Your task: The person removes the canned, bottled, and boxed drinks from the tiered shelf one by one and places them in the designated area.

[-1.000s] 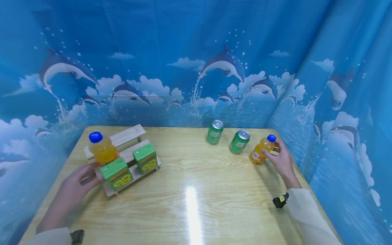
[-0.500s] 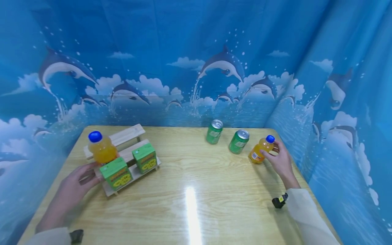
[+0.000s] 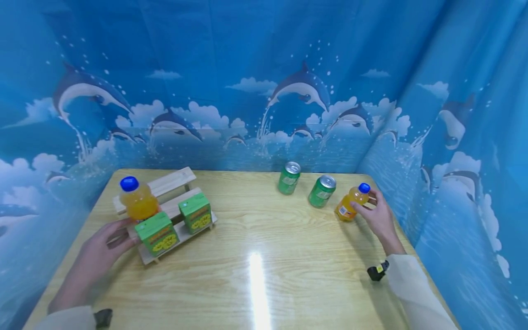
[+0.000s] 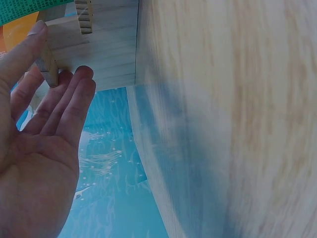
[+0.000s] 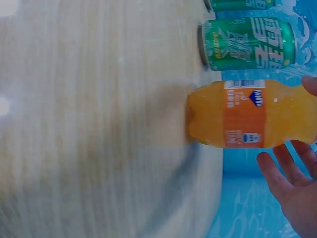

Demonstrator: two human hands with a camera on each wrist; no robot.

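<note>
My right hand [image 3: 377, 217] holds an orange soda bottle [image 3: 348, 206] with a blue cap by its upper part, thumb on one side and fingers on the other. In the right wrist view the bottle [image 5: 242, 114] stands upright on the table. At the left, my left hand [image 3: 103, 247] grips the near left end of a stepped wooden rack [image 3: 179, 206]; the left wrist view has the thumb and fingers on either side of the wood [image 4: 47, 64]. On the rack stand another orange soda bottle [image 3: 140, 204] and two green juice boxes [image 3: 158, 233].
Two green soda cans [image 3: 289, 178] stand upright left of the right-hand bottle, near the back of the wooden table [image 3: 231, 275]. A blue dolphin-print curtain [image 3: 231, 91] rises behind the table and along its sides.
</note>
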